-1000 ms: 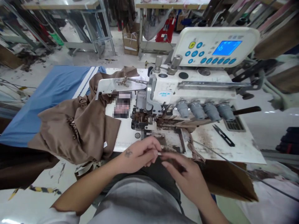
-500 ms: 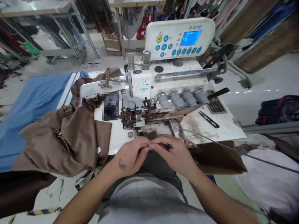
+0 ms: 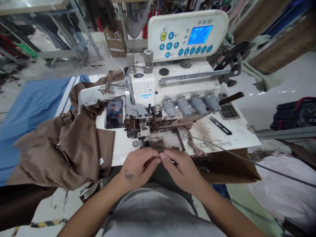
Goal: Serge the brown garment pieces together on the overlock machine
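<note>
The right hand point(image 3: 185, 169), spread a second ago, now meets the left hand point(image 3: 139, 167) — two-handed work, both pinched, contents unclear.

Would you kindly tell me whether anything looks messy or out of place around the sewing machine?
Yes: brown lint-like debris litters the white tabletop near the thread snips, and brown residue coats the lower front of the sewing machine, looking uncleaned.

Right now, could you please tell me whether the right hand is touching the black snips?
Apart. The head view shows part of the white tabletop lying between the right hand and the black snips.
</note>
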The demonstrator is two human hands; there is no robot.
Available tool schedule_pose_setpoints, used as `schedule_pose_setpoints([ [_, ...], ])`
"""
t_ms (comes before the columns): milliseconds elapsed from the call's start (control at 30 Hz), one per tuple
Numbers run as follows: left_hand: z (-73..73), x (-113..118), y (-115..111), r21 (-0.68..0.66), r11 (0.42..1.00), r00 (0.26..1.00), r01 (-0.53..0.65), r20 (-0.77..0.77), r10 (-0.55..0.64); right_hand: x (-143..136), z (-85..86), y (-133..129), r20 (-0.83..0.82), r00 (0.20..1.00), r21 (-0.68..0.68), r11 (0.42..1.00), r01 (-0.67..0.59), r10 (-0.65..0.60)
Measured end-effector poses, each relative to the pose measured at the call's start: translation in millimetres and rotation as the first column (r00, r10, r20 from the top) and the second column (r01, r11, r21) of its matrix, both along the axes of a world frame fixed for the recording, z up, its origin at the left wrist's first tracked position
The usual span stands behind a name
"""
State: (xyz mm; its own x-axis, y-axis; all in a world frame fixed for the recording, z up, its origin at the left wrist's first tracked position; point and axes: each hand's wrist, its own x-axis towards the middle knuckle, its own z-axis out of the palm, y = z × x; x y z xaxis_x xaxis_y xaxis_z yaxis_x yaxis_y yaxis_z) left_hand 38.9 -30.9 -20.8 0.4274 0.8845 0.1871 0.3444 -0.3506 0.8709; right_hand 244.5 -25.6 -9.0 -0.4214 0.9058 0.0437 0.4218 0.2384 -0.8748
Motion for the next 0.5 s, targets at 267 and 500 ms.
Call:
schedule_pose_setpoints([
  [267,7.4,10,-4,-0.170,0.983,0.988,-0.067,0.128,0.089,31,-1.1,-9,-0.071,0.997,-0.222,0.975,0.018,-0.035],
  [500,1.9,13,-5,-0.460,0.878,0.893,-0.134,0.328,0.308,99,7.4,-28,-0.335,0.887,-0.270,0.935,0.232,-0.317],
])
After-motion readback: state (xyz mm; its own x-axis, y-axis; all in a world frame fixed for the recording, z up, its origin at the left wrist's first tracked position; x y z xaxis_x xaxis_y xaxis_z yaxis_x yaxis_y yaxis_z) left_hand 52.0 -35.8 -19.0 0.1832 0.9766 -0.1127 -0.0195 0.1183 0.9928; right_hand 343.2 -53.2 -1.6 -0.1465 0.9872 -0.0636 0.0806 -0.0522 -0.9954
